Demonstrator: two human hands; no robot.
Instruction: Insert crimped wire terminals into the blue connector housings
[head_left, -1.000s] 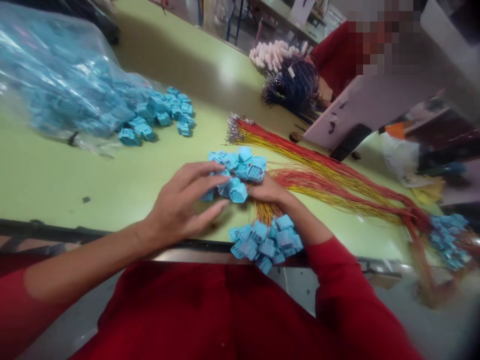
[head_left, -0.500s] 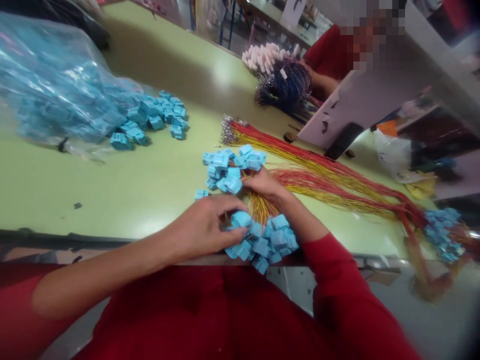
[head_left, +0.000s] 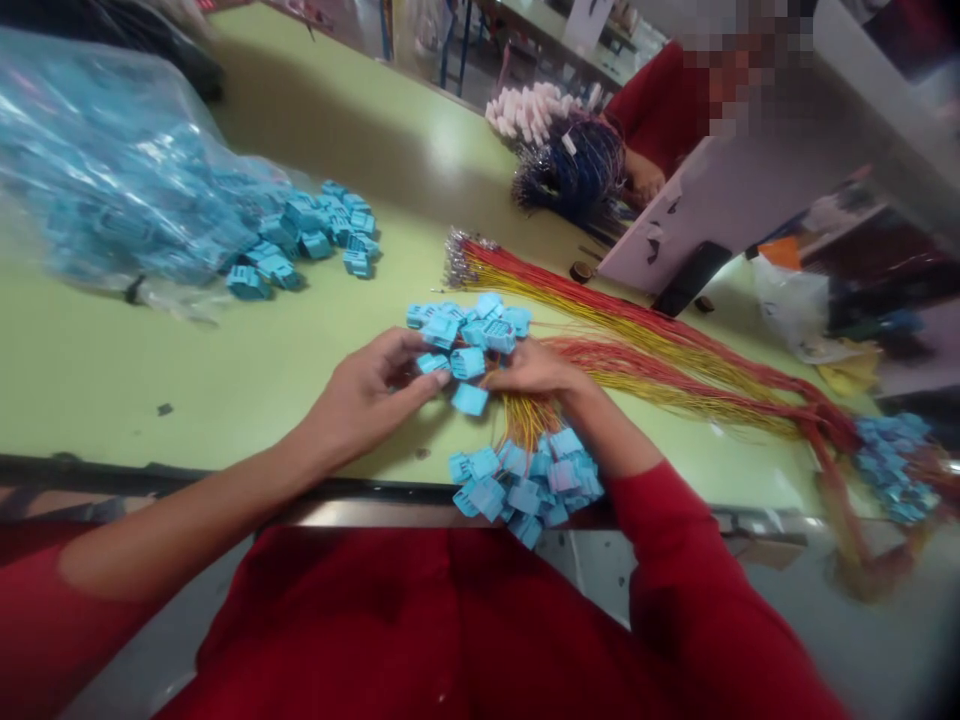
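Observation:
My left hand is at the left side of a cluster of light-blue plastic connectors, its thumb and fingers closed on a blue connector there. On the other side, my right hand is wrapped round the wires just behind this cluster; its fingertips are partly hidden. Yellow and red wires run down from under the right hand to a second bunch of blue connectors, which hangs over the table's front edge.
Long red and yellow wire bundles stretch rightward to more blue connectors. A clear bag spills loose connectors at the left. Behind a white panel, a co-worker's hand is by dark-blue wires with pale connectors.
My left hand has moved up and left, from the lower connector bunch to the upper cluster. Connectors in the upper cluster have shifted. My right hand stays nearly in place.

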